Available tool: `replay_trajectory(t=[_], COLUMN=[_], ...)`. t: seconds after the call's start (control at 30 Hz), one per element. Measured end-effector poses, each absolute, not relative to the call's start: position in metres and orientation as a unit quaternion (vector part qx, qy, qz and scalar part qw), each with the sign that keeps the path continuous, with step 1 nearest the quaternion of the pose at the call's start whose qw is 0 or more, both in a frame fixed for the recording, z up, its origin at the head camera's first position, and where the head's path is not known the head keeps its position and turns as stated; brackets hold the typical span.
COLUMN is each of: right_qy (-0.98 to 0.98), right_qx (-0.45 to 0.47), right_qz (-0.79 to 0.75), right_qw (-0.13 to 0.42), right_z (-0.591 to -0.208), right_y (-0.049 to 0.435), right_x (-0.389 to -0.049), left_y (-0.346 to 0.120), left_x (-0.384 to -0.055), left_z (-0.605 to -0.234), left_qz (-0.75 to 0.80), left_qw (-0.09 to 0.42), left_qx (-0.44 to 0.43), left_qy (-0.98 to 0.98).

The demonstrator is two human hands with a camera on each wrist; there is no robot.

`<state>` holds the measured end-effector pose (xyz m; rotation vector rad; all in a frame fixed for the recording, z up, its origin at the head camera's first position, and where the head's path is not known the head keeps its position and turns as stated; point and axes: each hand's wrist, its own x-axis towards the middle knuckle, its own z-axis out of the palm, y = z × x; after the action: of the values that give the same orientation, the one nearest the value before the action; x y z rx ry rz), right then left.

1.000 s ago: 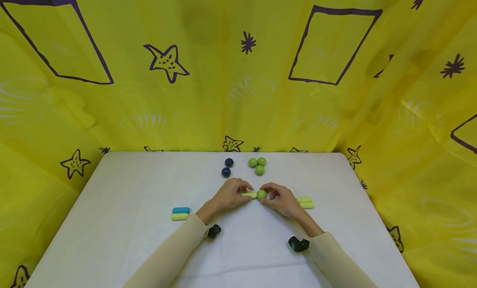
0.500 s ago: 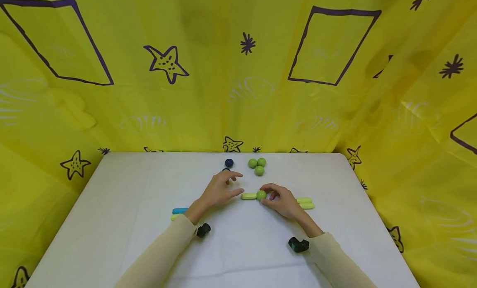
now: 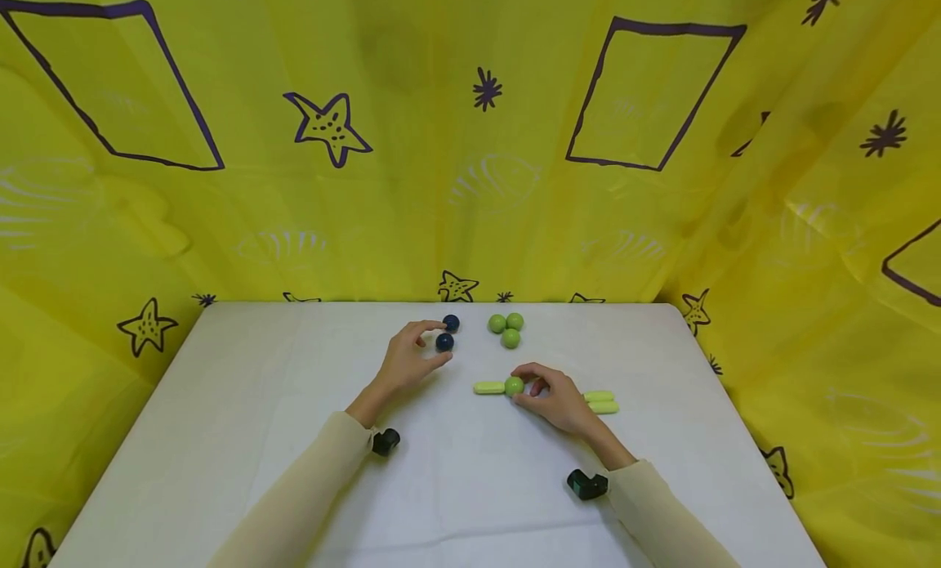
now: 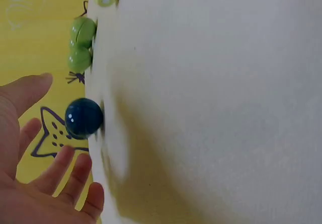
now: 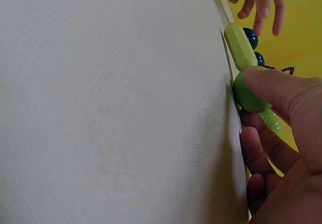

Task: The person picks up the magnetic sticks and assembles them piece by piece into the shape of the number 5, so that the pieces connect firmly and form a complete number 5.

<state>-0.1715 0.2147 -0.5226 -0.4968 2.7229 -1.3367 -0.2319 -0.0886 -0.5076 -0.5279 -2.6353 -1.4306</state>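
Worktop: a white-covered surface [image 3: 220,470] before a yellow curtain [image 3: 412,208] drawn with starfish.
Right hand: the right hand [image 3: 556,402], near the middle, pinches a glossy green ball [image 3: 514,386] between thumb and fingers.
Green ball and stick: a yellow-green stick [image 3: 488,387] lies just left of that ball, its right end meeting it; whether they are joined cannot be told.
Left hand: the left hand [image 3: 406,360], farther left, has its fingers spread, thumb apart, around the near navy ball [image 3: 444,342]; a gap shows on the thumb side, but fingertip contact is unclear.
Navy pair: the far navy ball [image 3: 451,323] sits just beyond the near one.
Far group: three green balls [image 3: 510,338] cluster to the right of the navy pair.
Right side: two yellow-green sticks [image 3: 604,407] lie side by side, partly behind the right wrist.
Handling: the balls look hard, smooth and likely to roll, so opposite sides at the widest part seem the best hold; the sticks look light and stiff, best pinched mid-length.
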Motion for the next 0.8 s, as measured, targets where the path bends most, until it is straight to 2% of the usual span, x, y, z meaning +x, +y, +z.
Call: replay_trajectory(t=[0.23, 0.8], right_qy=[0.885, 0.887], right_qx=[-0.161, -0.158], right_qz=[-0.436, -0.432], right_qw=[0.038, 0.033], right_z=[-0.520, -0.521], right_y=[0.214, 0.214], right_x=[-0.170, -0.171], left_y=[-0.091, -0.087], left_x=[-0.243, -0.253], left_z=[-0.516, -0.521], left_qz=[-0.466, -0.453], left_qw=[0.006, 0.017], left_qx=[-0.155, -0.170], left_qy=[-0.871, -0.875])
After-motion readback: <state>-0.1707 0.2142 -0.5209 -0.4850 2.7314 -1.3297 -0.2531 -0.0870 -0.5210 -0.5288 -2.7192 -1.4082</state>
